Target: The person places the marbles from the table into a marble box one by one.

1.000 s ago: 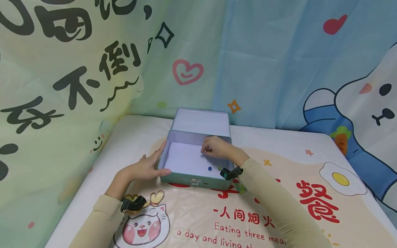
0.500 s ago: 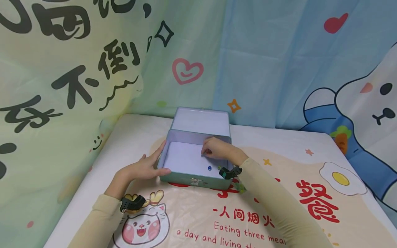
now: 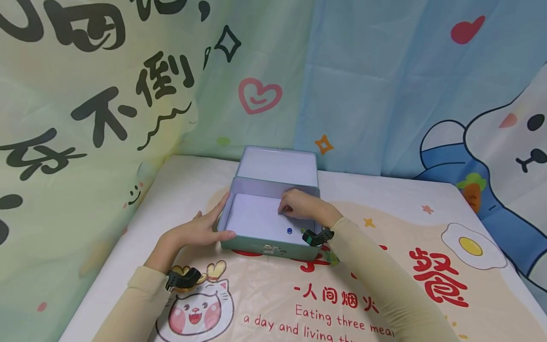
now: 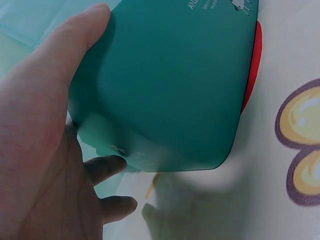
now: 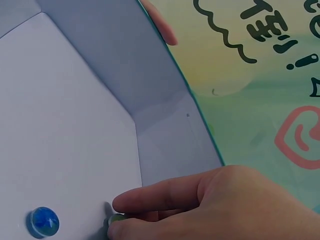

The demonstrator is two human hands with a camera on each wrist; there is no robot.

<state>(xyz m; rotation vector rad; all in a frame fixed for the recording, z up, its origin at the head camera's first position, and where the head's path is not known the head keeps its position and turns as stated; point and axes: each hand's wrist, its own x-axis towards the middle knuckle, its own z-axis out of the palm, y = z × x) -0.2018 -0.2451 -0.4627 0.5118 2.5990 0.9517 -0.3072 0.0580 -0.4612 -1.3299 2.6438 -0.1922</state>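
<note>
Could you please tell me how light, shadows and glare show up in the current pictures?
Head view: light is fairly even, with a soft shadow under the right hand. Left wrist view: dimmer, with a soft-edged shadow on the tablecloth beside the box. Right wrist view: bluish cast, small glints on the blue marble, a dark shadow beside it.

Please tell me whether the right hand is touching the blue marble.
Apart. The right wrist view shows it: a bare strip of the box's white floor lies between the blue marble and the right hand.
</note>
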